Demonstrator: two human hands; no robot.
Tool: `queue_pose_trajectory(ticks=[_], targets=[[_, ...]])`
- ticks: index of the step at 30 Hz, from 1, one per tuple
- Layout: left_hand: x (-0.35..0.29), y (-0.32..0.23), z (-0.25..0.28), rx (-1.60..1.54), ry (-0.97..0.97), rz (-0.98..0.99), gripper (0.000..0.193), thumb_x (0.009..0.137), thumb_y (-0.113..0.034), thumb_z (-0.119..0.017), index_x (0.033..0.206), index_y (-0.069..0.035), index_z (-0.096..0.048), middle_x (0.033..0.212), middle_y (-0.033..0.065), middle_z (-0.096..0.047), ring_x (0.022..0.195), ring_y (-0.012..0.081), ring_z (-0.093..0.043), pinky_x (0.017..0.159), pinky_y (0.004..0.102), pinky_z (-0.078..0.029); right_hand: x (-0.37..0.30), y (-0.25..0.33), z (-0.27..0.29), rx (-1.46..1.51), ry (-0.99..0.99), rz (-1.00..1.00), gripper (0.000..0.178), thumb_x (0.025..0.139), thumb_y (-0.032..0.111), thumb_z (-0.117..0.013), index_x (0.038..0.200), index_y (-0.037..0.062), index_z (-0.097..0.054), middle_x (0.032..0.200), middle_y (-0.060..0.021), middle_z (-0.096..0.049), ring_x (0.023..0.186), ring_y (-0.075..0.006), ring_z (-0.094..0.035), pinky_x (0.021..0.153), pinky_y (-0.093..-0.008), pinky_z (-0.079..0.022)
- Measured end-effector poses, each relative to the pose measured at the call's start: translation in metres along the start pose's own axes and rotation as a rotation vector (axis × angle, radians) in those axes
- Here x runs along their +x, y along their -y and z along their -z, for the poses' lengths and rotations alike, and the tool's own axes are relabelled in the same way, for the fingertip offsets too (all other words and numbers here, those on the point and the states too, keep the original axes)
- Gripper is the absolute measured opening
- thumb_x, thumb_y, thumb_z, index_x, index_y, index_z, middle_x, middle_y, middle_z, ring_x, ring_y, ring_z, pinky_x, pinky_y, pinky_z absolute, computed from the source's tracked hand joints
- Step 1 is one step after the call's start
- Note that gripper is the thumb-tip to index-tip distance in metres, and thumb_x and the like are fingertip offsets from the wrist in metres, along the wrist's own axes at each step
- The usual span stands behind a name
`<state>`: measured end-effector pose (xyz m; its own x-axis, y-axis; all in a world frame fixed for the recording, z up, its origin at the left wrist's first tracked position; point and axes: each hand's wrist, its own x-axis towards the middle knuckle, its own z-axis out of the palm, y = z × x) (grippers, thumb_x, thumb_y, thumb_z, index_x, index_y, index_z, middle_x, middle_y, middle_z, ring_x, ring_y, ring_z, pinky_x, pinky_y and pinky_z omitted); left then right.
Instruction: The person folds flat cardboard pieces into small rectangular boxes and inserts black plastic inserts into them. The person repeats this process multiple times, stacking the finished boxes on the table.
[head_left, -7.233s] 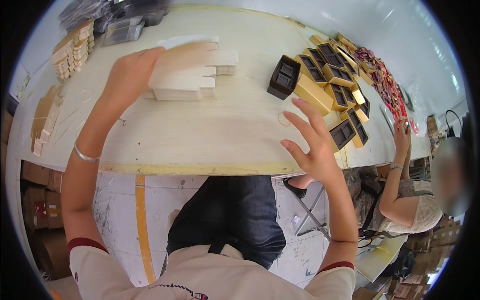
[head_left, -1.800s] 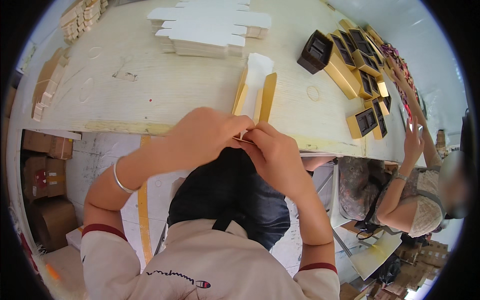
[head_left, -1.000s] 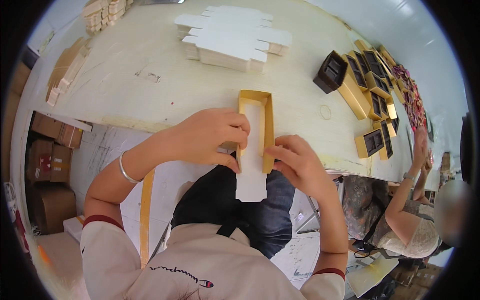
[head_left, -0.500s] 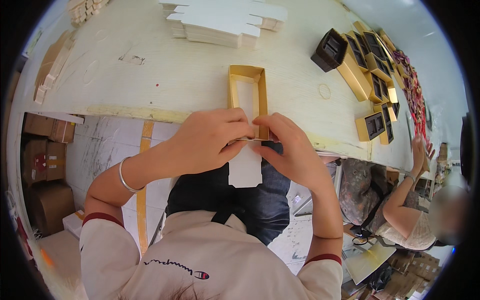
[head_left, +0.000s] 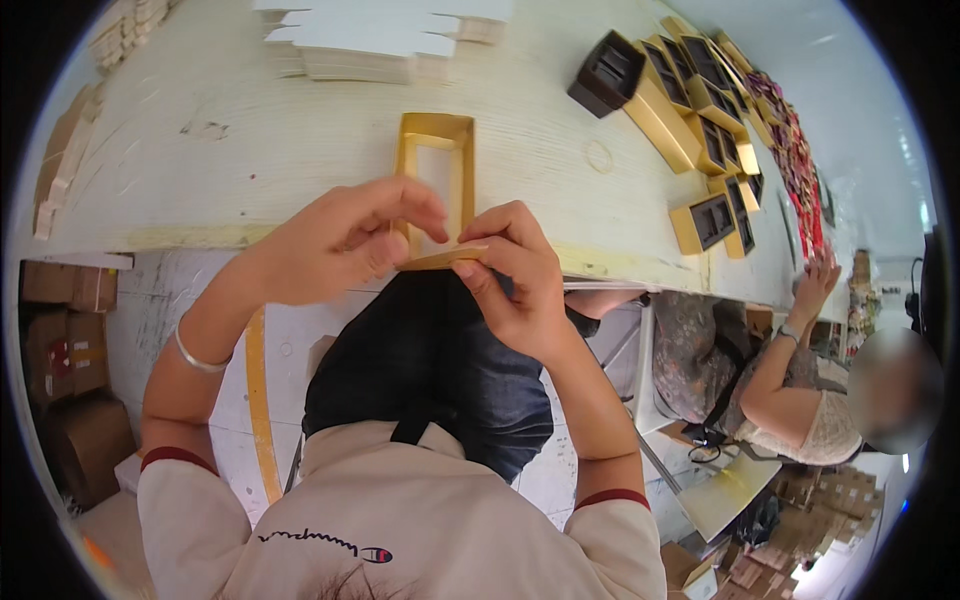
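An open gold cardboard box (head_left: 466, 160) with a white bottom lies lengthwise at the table's near edge. My right hand (head_left: 515, 280) pinches its near end, thumb below and fingers above, where the end flap is folded up. My left hand (head_left: 345, 240) hovers at the box's near left corner, its thumb and fingers apart and slightly curled, with nothing seen between them. The left fingertips reach over the box opening. Part of the near end is covered by the hands.
A stack of flat white card blanks (head_left: 360, 50) lies at the far side. To the right stand several gold boxes (head_left: 705, 222) with dark inserts and a stack of black trays (head_left: 606, 74). A co-worker's hand (head_left: 818, 285) is near red items (head_left: 800, 200) at far right.
The long white end flap that hung toward me is now folded up at the box's near end. My left hand has come off the flap; the right still grips. The whole view has shifted.
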<state>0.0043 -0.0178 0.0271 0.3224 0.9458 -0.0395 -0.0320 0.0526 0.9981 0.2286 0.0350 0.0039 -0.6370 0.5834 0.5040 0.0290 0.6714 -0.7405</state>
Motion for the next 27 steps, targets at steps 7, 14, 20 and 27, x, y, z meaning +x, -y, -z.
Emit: queue_pose_trajectory(ticks=[7,14,20,27], targets=[[-0.001,0.006,-0.019,0.789,-0.147,-0.282,0.034,0.087,-0.014,-0.066,0.116,-0.006,-0.052,0.09,0.0081,-0.065,0.063,0.0199,-0.058,0.058,0.0267,-0.046,-0.004,0.003,-0.014,0.331,-0.18,-0.205,0.04,0.083,-0.007,-0.064,0.121,0.002,-0.053,0.098,-0.0118,-0.054,0.075,-0.0155,-0.055,0.065,-0.0248,-0.047],[0.006,0.018,-0.027,0.58,-0.253,-0.407,0.048,0.09,-0.002,-0.057,0.134,-0.007,-0.039,0.099,0.0138,-0.062,0.075,0.0238,-0.062,0.065,0.0322,-0.05,0.003,0.001,-0.014,-0.263,-0.173,0.086,0.048,0.084,-0.01,-0.062,0.129,0.0027,-0.052,0.094,-0.0116,-0.055,0.073,-0.0194,-0.056,0.065,-0.0275,-0.048],[0.008,0.014,-0.02,0.495,-0.145,-0.331,0.059,0.091,0.001,-0.055,0.14,-0.01,-0.025,0.105,0.0116,-0.053,0.079,0.0165,-0.055,0.07,0.0285,-0.047,0.004,-0.004,-0.01,0.091,-0.168,-0.141,0.052,0.083,-0.009,-0.063,0.131,0.0036,-0.051,0.089,-0.0104,-0.054,0.073,-0.0178,-0.054,0.066,-0.0266,-0.048],[0.006,0.027,-0.021,0.259,-0.221,-0.274,0.051,0.091,0.001,-0.054,0.135,-0.009,-0.029,0.111,0.0105,-0.049,0.076,0.0109,-0.051,0.066,0.0235,-0.042,0.004,-0.007,-0.012,-0.162,-0.175,-0.041,0.038,0.081,-0.005,-0.067,0.117,0.0045,-0.061,0.105,-0.0131,-0.054,0.075,-0.0203,-0.055,0.063,-0.0287,-0.048]])
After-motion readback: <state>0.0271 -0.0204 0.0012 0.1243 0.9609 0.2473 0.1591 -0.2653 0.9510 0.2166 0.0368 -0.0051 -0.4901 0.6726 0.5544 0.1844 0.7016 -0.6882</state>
